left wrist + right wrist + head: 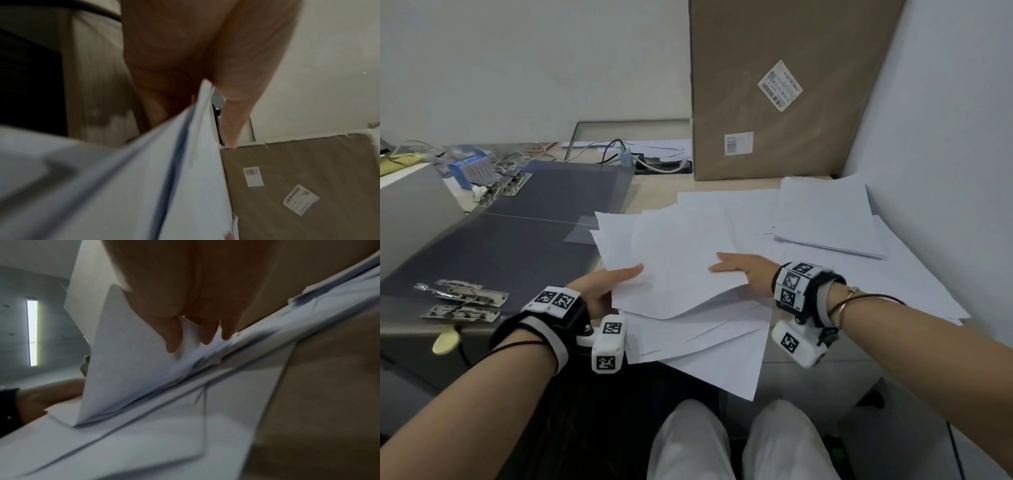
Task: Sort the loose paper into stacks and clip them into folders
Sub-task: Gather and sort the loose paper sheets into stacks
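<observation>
Loose white sheets lie scattered over the right half of the desk, some overhanging the front edge. Both hands hold a bundle of sheets lifted a little above that spread. My left hand pinches its left edge, thumb on top. My right hand pinches its right edge, thumb on top and fingers underneath. A squared-up stack rests at the back right. Two dark grey folders lie open at the left, with metal clips at the near edge and more clips at the far one.
A tall cardboard box leans on the back wall. Cables and a small blue box clutter the back left, beside a grey case. The white wall closes the right side. My knees are below the desk edge.
</observation>
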The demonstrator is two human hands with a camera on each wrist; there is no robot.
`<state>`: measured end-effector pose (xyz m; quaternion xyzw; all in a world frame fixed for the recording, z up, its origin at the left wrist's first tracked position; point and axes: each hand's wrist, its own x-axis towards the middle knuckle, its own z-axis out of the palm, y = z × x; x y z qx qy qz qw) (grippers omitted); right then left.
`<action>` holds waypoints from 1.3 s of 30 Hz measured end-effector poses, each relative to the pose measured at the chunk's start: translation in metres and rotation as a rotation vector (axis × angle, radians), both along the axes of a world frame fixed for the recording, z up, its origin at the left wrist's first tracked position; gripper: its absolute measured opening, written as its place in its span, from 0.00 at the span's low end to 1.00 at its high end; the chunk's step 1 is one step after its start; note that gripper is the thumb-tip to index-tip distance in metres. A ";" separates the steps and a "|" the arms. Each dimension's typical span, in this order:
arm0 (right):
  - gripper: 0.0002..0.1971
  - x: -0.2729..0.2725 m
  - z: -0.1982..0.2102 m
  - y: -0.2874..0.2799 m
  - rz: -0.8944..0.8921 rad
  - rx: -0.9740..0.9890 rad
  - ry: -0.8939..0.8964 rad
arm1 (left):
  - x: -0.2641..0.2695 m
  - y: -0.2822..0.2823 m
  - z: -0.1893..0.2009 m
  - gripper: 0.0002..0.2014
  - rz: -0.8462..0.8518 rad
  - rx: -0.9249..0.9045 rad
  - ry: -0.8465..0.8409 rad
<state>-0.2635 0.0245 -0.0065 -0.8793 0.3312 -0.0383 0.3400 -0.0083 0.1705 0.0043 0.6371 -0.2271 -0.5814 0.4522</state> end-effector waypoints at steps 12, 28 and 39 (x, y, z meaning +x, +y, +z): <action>0.35 -0.018 0.023 -0.028 -0.557 0.182 -0.283 | 0.015 -0.016 -0.006 0.15 0.189 -0.199 -0.300; 0.18 0.006 0.149 -0.082 -0.506 0.333 -0.849 | 0.025 -0.084 0.102 0.11 0.189 -0.590 -0.309; 0.22 0.037 0.109 -0.109 -0.625 0.234 -0.782 | 0.035 -0.121 0.097 0.23 0.179 -0.585 -0.193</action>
